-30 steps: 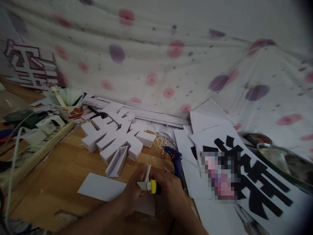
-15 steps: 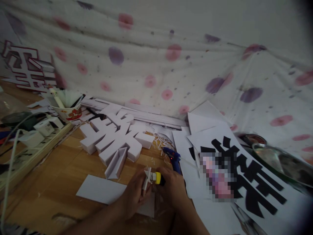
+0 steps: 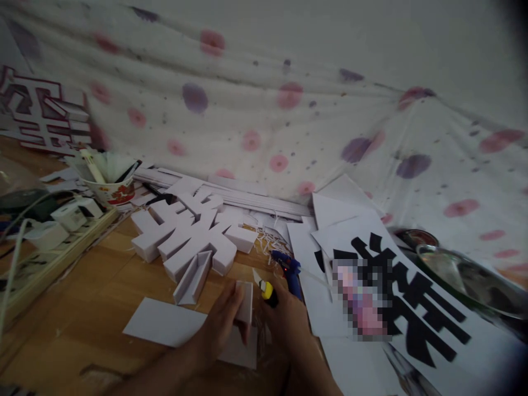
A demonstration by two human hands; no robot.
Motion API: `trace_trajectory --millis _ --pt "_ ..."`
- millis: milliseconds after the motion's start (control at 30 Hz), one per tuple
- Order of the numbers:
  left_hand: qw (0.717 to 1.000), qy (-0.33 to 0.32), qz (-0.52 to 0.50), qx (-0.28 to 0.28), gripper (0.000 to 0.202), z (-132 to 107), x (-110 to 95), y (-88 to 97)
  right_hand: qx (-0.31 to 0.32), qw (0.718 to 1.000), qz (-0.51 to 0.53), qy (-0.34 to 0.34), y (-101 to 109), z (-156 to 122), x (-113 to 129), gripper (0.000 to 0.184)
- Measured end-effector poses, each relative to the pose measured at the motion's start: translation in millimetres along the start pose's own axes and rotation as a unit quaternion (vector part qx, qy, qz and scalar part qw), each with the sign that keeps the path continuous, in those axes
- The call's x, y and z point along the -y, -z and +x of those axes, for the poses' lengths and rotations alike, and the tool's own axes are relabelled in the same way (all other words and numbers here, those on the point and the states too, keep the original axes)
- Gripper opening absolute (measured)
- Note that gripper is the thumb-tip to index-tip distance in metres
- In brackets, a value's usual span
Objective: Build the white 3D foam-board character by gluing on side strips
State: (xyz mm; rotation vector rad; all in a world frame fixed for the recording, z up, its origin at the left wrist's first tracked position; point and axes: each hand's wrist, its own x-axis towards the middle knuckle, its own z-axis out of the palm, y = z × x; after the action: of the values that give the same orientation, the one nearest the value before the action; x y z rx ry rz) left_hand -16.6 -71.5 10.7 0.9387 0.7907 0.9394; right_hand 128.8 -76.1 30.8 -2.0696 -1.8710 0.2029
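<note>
Between the fingers of my left hand (image 3: 220,322) is a small white foam board piece (image 3: 246,301), held on edge. My right hand (image 3: 286,316) grips a yellow and black utility knife (image 3: 267,291), its blade pointing up and away, apart from the piece. Beneath my hands lies a flat white board strip (image 3: 165,324), partly covered by my left hand. Just beyond stands a white three-dimensional character (image 3: 190,234) built of board, with one open-topped stroke toward me. A blue glue gun (image 3: 291,272) rests beyond my right hand.
Thin white offcuts (image 3: 270,242) lie behind the glue gun. To the right is a sheet with a black printed character (image 3: 429,308), beside a round tray (image 3: 466,280). On the left are a power strip (image 3: 61,256) and a paper cup of tools (image 3: 113,192). A spotted curtain (image 3: 247,110) hangs behind.
The knife has come away from the board piece and its blade now points upward. My left hand has turned the piece so its flat face shows. The view has shifted slightly.
</note>
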Motion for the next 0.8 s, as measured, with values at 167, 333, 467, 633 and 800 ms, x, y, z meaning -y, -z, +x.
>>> trace_trajectory --millis 167,333,467,633,800 --pt "0.998 -0.012 0.001 -0.054 0.043 6.5 -3.6 3.6 -0.007 1.0 0.027 0.002 -15.1 4.1 -5.9 0.039" --pt "0.999 -0.036 0.006 -0.039 0.035 5.0 -8.3 1.8 0.033 0.999 0.017 0.011 -31.2 7.2 -14.2 0.047" --pt "0.997 -0.047 0.038 -0.047 0.032 4.5 -10.9 3.0 -0.003 1.0 0.008 0.008 -33.8 8.0 -12.8 0.044" --pt "0.974 -0.134 0.169 -0.069 0.021 1.0 -5.1 11.0 -0.102 0.982 0.13 0.089 -18.2 0.5 -7.3 0.028" --pt "0.883 -0.228 0.41 -0.008 0.016 -13.6 -20.6 23.1 -0.035 0.936 0.289 0.199 10.2 -6.1 15.9 0.024"
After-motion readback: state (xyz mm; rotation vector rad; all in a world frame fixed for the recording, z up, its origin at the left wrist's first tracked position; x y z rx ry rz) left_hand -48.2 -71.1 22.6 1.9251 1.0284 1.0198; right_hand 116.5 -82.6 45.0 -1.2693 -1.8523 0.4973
